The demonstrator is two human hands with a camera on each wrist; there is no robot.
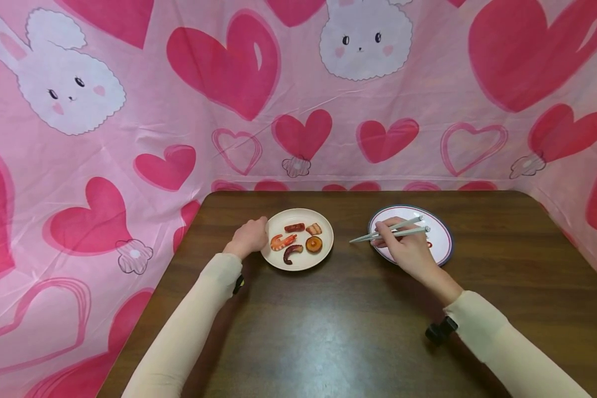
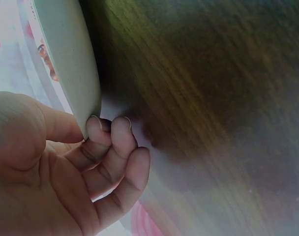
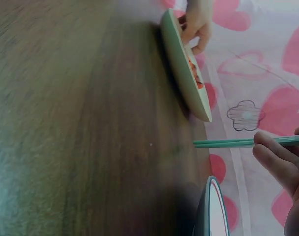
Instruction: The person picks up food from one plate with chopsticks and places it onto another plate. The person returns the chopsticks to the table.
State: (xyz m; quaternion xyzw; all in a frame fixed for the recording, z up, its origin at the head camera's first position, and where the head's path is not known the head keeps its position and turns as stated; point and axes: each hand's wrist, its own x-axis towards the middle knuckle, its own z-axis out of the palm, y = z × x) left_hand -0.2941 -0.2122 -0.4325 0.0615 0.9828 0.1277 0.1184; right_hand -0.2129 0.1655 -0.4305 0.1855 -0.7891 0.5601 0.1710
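Observation:
My left hand (image 1: 249, 236) pinches the left rim of a cream plate (image 1: 298, 266), thumb above and fingers curled beneath it in the left wrist view. On that plate lie a shrimp (image 1: 282, 242), a dark curled tentacle piece (image 1: 292, 253), a reddish-brown sausage-like piece (image 1: 294, 227), a bacon-like slice (image 1: 314, 229) and a round brown mushroom-like piece (image 1: 314, 244). My right hand (image 1: 403, 249) holds a pair of pale green chopsticks (image 1: 362, 239) over a white, blue-rimmed plate (image 1: 443, 243). Their tips point left, close together and holding nothing. A small orange-red bit shows on this plate, mostly hidden by the hand.
Both plates stand on a dark wooden table (image 1: 298, 331), side by side with a gap between them. Behind and at the sides hangs a pink cloth (image 1: 258, 143) with hearts and rabbits. A black wrist device (image 1: 441, 330) sits at the right cuff.

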